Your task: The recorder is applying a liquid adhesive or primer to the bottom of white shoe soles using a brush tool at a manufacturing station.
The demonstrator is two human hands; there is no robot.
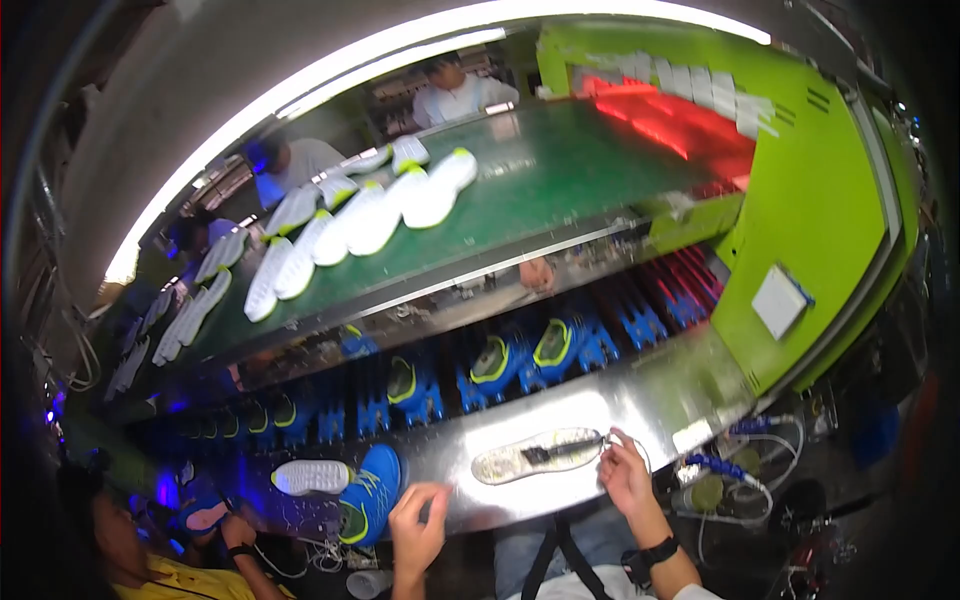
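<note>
A sole-shaped pad (500, 466), pale and stained, lies on the metal ledge in front of me. Across it rests a dark brush (562, 450). The fingers of my right hand (627, 474) pinch the end of its handle. My left hand (418, 528) is loosely curled, with nothing visible in it. Just left of that hand a blue shoe (376, 488) with yellow-green lining sits on the ledge, toe pointing away. Beside the shoe is a white sole (312, 478), tread side up.
Beyond the ledge, blue shoes (492, 362) stand on a rack conveyor. Above it, white soles (375, 222) lie in rows on a green belt (540, 165), leading to a green machine housing (830, 200) with red light. A co-worker in yellow (170, 575) holds a shoe at left.
</note>
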